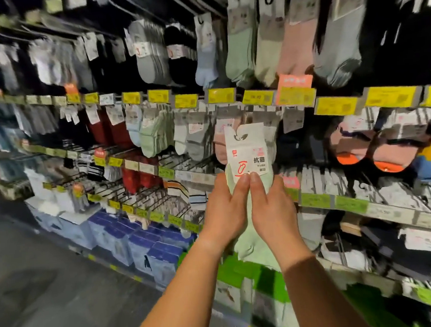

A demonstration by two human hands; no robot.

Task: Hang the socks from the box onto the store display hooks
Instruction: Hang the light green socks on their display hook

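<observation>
A pale green pair of socks [250, 245] with a white paper label [249, 150] is held upright in front of the sock display. My left hand [225, 211] and my right hand [271, 210] grip it side by side, thumbs pressed on the label's lower edge. The label's top reaches the middle row of hooks [233, 106], just under the yellow price tags [221, 95]. Whether its hanger is on a hook is hidden. The box is not in view.
Rows of hung socks fill the rack above, left and right of my hands. Blue packaged goods [138, 235] stand on the bottom shelf at left, green packs [240, 271] under my wrists. The grey floor [52, 289] lies at lower left.
</observation>
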